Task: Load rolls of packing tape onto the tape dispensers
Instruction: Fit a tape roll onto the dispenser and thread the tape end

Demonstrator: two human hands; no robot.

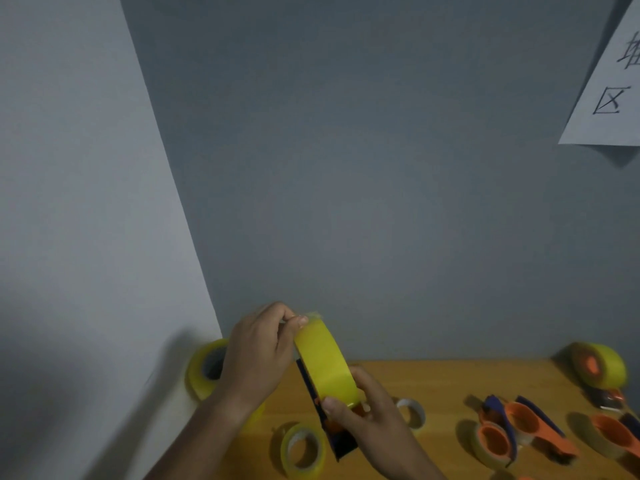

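A yellow tape roll (325,362) sits on a dark blue and orange dispenser (337,434), both held above the wooden table (440,379). My left hand (258,355) pinches the loose tape end at the top of the roll between thumb and fingertips. My right hand (363,407) grips the dispenser from below, its thumb pressing on the roll's lower edge. Much of the dispenser is hidden by the roll and my right hand.
A yellow roll (204,368) stands by the wall at the left. A smaller roll (303,450) and a pale one (412,412) lie on the table. A loaded dispenser (601,370) is at the far right, with several blue and orange dispensers (516,431) nearer. A paper sign (613,81) hangs upper right.
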